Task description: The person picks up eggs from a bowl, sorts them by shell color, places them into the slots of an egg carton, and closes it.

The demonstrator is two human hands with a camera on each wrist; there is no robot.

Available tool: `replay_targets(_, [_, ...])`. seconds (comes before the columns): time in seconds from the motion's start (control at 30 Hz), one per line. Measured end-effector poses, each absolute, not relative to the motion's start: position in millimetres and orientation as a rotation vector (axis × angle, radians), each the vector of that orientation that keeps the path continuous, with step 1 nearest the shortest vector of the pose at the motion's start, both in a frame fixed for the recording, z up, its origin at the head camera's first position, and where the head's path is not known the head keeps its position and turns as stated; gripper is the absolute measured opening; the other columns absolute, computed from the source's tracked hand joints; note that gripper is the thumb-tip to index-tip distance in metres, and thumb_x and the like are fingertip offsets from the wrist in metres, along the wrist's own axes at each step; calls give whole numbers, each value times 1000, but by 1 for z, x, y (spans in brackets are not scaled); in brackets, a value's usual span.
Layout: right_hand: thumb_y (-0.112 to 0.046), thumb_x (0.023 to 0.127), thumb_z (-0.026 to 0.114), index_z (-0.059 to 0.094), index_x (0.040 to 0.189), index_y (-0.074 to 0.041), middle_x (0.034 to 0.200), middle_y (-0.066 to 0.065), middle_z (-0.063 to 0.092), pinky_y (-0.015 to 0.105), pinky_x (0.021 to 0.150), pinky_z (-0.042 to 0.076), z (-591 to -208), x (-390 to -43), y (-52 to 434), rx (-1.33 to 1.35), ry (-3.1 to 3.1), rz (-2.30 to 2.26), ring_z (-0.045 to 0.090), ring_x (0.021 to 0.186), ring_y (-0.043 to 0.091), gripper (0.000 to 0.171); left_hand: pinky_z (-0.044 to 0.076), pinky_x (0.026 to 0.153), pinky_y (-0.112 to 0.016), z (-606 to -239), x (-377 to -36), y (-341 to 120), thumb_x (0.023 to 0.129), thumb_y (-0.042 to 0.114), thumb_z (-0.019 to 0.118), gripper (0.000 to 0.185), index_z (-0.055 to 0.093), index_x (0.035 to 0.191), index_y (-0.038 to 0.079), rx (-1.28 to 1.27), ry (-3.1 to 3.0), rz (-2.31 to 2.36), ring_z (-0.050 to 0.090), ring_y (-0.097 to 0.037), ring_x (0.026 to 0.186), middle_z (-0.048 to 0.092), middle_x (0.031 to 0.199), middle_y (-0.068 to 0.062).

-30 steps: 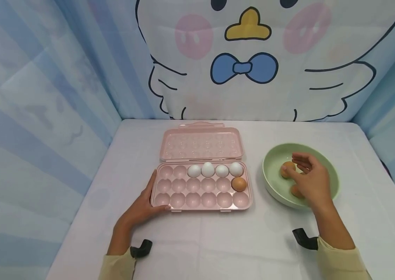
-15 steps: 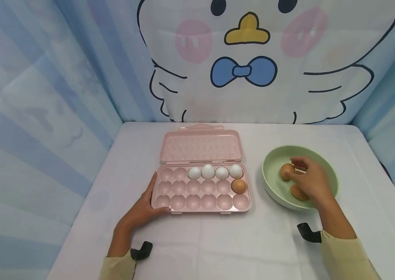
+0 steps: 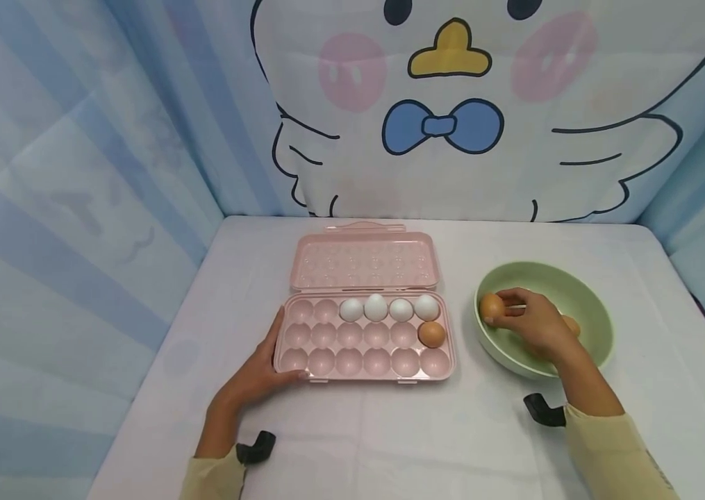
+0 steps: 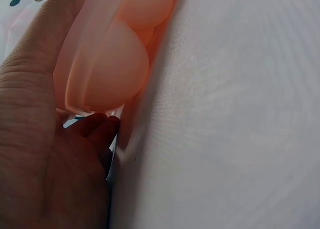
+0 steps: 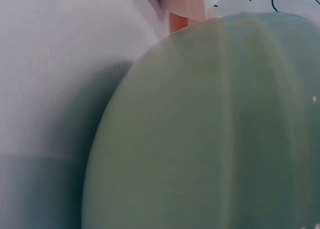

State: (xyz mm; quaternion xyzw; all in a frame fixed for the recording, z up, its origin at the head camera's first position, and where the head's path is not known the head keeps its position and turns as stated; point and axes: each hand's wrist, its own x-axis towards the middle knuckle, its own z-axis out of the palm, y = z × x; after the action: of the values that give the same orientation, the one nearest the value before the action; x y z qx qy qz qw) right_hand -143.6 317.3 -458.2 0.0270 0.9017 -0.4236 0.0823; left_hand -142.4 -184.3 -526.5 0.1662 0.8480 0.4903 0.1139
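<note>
An open pink egg tray (image 3: 365,361) lies mid-table, its lid (image 3: 365,260) folded back. Several white eggs (image 3: 376,306) fill the right end of its far row, and one brown egg (image 3: 432,334) sits in the middle row at the right. My left hand (image 3: 258,371) rests against the tray's front left corner (image 4: 107,64), fingers straight along its edge. My right hand (image 3: 530,323) is inside the green bowl (image 3: 590,305) and pinches a brown egg (image 3: 491,306) above the bowl's left rim. Another brown egg (image 3: 571,324) shows partly behind that hand.
The white cloth-covered table (image 3: 452,430) is hemmed in by blue striped curtain walls (image 3: 77,173) on the left and a cartoon-bird backdrop (image 3: 452,104) behind. The right wrist view is filled by the bowl's outer wall (image 5: 210,139).
My right hand closed its fingers on a brown egg in the bowl and carried it left toward the bowl's rim. The left hand stayed on the tray.
</note>
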Motion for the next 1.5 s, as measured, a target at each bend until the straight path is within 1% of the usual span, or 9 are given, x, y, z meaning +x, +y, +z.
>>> replay_targets(0.1, [-28, 91, 82, 54, 144, 4, 137, 28, 58, 35, 91, 51, -458, -144, 314, 81, 2681, -1281, 59, 124, 43, 68, 18, 120, -57, -526, -141, -185, 78, 37, 92, 131, -4, 167, 30, 472, 2494, 1439, 12, -28, 156, 8, 173, -2])
replay_targets(0.33, [-21, 89, 85, 58, 139, 5, 132, 26, 62, 17, 83, 51, -461, -144, 313, 44, 2649, -1416, 62, 119, 40, 63, 18, 120, -56, -525, -141, -186, 77, 39, 92, 132, -3, 168, 30, 450, 2510, 1426, 14, -26, 156, 10, 173, -1])
replay_targets(0.5, [-18, 90, 84, 54, 142, 4, 138, 26, 58, 14, 86, 50, -460, -143, 314, 8, 2624, -1524, 59, 122, 40, 64, 19, 120, -57, -526, -141, -186, 78, 37, 92, 130, -2, 168, 26, 467, 2503, 1439, 15, -28, 156, 10, 173, -3])
replay_targets(0.6, [-18, 91, 83, 52, 143, 2, 140, 24, 56, 14, 88, 50, -459, -142, 312, -7, 2624, -1589, 59, 123, 37, 64, 19, 120, -57, -526, -140, -187, 79, 35, 92, 130, -3, 168, 25, 479, 2495, 1451, 16, -29, 155, 11, 173, -4])
replay_targets(0.8, [-13, 90, 83, 52, 141, 0, 137, 17, 54, 18, 91, 51, -456, -140, 304, -28, 2622, -1777, 58, 118, 15, 61, 18, 120, -54, -527, -140, -187, 78, 35, 92, 131, -3, 168, 28, 468, 2491, 1447, 15, -24, 155, 10, 172, 1])
replay_targets(0.9, [-11, 90, 83, 53, 144, -2, 139, 13, 54, 18, 93, 51, -455, -140, 300, -17, 2621, -1854, 57, 119, 10, 63, 19, 120, -54, -527, -140, -186, 78, 36, 93, 131, -3, 168, 28, 465, 2493, 1441, 15, -23, 155, 10, 172, 2])
replay_targets(1.07, [-9, 88, 85, 56, 146, -5, 142, 8, 55, 18, 96, 49, -452, -140, 289, -8, 2632, -1962, 56, 121, 11, 65, 19, 120, -54, -525, -141, -184, 77, 38, 93, 131, -3, 168, 30, 460, 2497, 1430, 15, -23, 155, 10, 172, 2])
replay_targets(1.23, [-5, 89, 83, 57, 143, -1, 137, 7, 58, 20, 99, 48, -451, -136, 270, -124, 2566, -2083, 56, 120, 14, 60, 19, 121, -54, -524, -142, -183, 77, 38, 93, 132, -2, 168, 29, 465, 2495, 1432, 15, -23, 155, 10, 172, 2])
replay_targets(1.5, [8, 84, 82, 60, 135, 5, 131, 16, 59, 25, 102, 48, -461, -130, 232, -356, 2433, -2103, 57, 118, 20, 55, 17, 121, -55, -524, -141, -182, 77, 38, 92, 131, -2, 168, 30, 459, 2501, 1426, 14, -23, 156, 10, 172, 3])
